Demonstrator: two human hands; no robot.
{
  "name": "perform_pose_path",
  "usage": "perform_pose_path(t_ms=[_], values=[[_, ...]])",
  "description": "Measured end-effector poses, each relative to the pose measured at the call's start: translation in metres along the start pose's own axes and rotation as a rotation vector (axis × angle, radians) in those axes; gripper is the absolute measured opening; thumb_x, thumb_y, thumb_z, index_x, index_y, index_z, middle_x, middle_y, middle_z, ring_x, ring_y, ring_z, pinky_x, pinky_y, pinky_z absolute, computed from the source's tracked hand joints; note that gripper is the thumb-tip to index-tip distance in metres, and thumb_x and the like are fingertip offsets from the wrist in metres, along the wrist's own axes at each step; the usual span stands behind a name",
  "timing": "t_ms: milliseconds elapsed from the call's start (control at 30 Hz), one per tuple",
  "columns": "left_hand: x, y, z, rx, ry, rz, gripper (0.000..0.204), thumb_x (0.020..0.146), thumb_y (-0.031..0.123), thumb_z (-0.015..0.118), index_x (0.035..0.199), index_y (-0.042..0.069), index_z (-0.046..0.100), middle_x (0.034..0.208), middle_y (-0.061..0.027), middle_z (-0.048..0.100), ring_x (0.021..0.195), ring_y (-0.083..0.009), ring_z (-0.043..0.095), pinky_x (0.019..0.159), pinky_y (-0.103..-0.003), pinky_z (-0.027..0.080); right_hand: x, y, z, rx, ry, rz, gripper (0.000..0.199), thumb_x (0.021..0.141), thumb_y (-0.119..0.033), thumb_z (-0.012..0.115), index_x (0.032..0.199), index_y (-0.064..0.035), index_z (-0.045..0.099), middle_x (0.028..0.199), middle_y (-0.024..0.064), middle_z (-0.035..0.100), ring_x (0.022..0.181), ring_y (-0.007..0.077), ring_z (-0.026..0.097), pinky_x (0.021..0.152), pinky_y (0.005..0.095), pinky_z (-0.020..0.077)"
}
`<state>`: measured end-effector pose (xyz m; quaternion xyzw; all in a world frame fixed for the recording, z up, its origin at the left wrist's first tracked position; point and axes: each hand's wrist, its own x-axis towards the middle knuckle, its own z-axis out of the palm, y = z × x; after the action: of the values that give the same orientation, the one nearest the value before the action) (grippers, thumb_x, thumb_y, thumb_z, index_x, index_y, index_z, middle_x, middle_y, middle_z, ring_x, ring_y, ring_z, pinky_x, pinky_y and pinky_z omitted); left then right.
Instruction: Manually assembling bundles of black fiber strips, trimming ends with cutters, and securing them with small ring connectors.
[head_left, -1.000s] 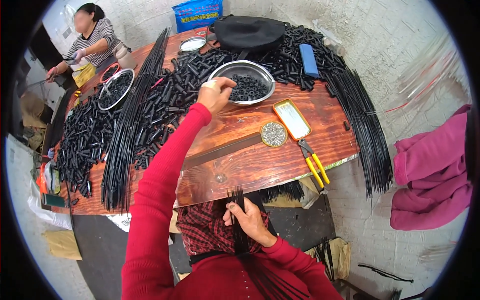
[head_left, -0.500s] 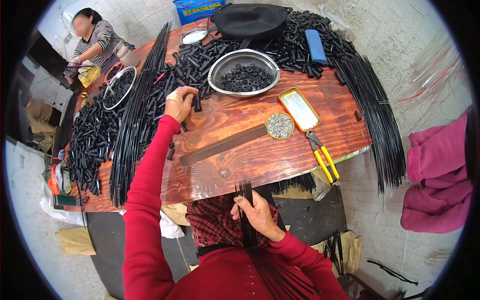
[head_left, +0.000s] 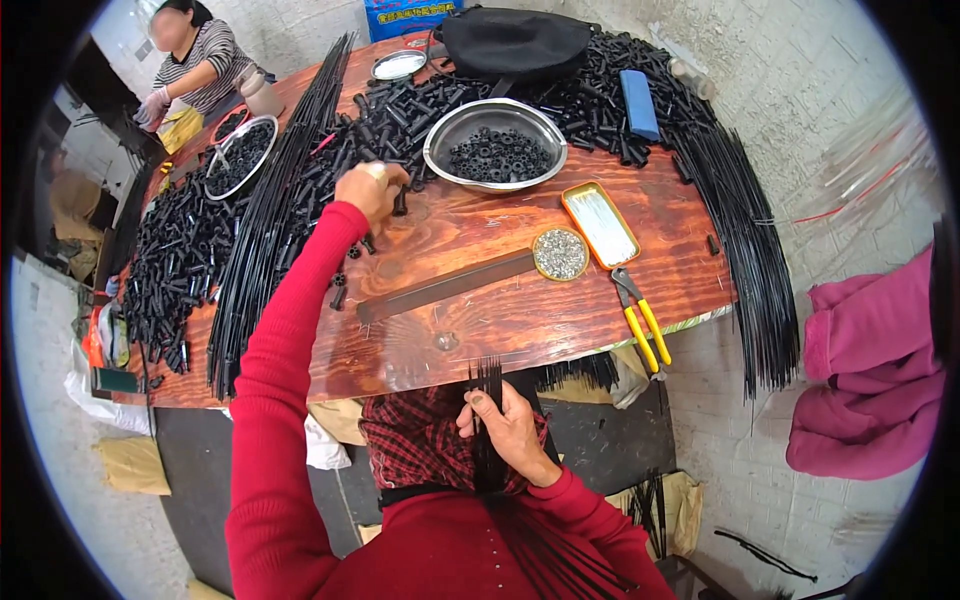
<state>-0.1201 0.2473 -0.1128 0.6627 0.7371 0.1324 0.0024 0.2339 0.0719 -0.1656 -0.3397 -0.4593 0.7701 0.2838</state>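
My left hand (head_left: 371, 191) reaches over the near edge of a heap of short black plastic tubes (head_left: 405, 125). Its fingers are bent and closed, and their tips are partly hidden. A single black tube (head_left: 400, 204) shows right beneath the fingertips; whether they grip it I cannot tell. Low in front of my body, my right hand (head_left: 508, 432) is wrapped round a bundle of thin black rods (head_left: 488, 385). The upper ends of the bundle stick up near the table's front edge, and its long tails fan down across my red top.
A metal bowl (head_left: 440, 172) holds small black rings. Near it are a yellow-rimmed tin (head_left: 628, 258), a round dish of small silvery pieces (head_left: 560, 253), yellow-handled pliers (head_left: 645, 325) and a dark metal bar (head_left: 450, 284). Long black rods (head_left: 262, 250) lie left. A person (head_left: 195, 70) sits at far left.
My left hand has shifted slightly up and right over the tubes, and its fingers have curled further down. My right hand keeps its hold on the rods. The view has tilted slightly.
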Motion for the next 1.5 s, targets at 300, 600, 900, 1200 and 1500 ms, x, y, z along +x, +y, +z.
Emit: perform_pose_path(t_ms=[300, 600, 900, 1200, 1500], values=[[-0.041, 0.006, 0.014, -0.044, 0.066, 0.344, 0.031, 0.076, 0.011, 0.073, 0.106, 0.018, 0.068, 0.095, -0.0087, 0.066, 0.093, -0.0324, 0.063, 0.079, -0.043, 0.054, 0.001, -0.001, -0.001, -0.001, -0.007, 0.012, 0.027, 0.103, -0.026, 0.054, 0.104, 0.0016, 0.056, 0.079, 0.0099, 0.067, 0.066, 0.0144, 0.065, 0.062, 0.0273, 0.0552], [-0.025, -0.013, 0.029, -0.449, 0.161, -0.048, 0.029, 0.090, 0.020, 0.061, 0.112, 0.002, 0.054, 0.093, -0.0207, 0.067, 0.088, -0.0409, 0.065, 0.078, -0.047, 0.050, 0.002, 0.001, 0.001, 0.012, -0.006, -0.001, 0.022, 0.103, -0.022, 0.055, 0.103, -0.0002, 0.058, 0.077, 0.0074, 0.067, 0.064, 0.0122, 0.066, 0.060, 0.0264, 0.0547], [0.013, 0.008, 0.066, -0.059, 0.186, -0.252, 0.035, 0.090, 0.034, 0.062, 0.111, 0.005, 0.060, 0.094, -0.0233, 0.070, 0.091, -0.0421, 0.067, 0.081, -0.051, 0.053, 0.001, -0.002, 0.003, 0.000, 0.014, 0.046, 0.023, 0.103, -0.022, 0.055, 0.103, 0.0002, 0.058, 0.077, 0.0071, 0.067, 0.064, 0.0125, 0.066, 0.061, 0.0261, 0.0537], [0.013, 0.000, 0.066, 0.070, 0.209, -0.243, 0.032, 0.083, 0.030, 0.066, 0.110, 0.012, 0.068, 0.095, -0.0193, 0.071, 0.089, -0.0395, 0.069, 0.078, -0.050, 0.055, 0.000, -0.006, -0.002, -0.005, -0.004, 0.020, 0.026, 0.103, -0.025, 0.055, 0.104, 0.0010, 0.057, 0.079, 0.0081, 0.066, 0.066, 0.0136, 0.065, 0.062, 0.0259, 0.0535], [-0.020, -0.003, 0.044, 0.040, 0.125, 0.072, 0.023, 0.078, 0.018, 0.067, 0.100, 0.014, 0.068, 0.087, -0.0184, 0.069, 0.083, -0.0405, 0.067, 0.072, -0.051, 0.054, -0.009, 0.001, 0.003, 0.012, -0.050, -0.022, 0.027, 0.103, -0.025, 0.055, 0.104, 0.0013, 0.056, 0.079, 0.0088, 0.066, 0.065, 0.0138, 0.064, 0.062, 0.0265, 0.0536]])
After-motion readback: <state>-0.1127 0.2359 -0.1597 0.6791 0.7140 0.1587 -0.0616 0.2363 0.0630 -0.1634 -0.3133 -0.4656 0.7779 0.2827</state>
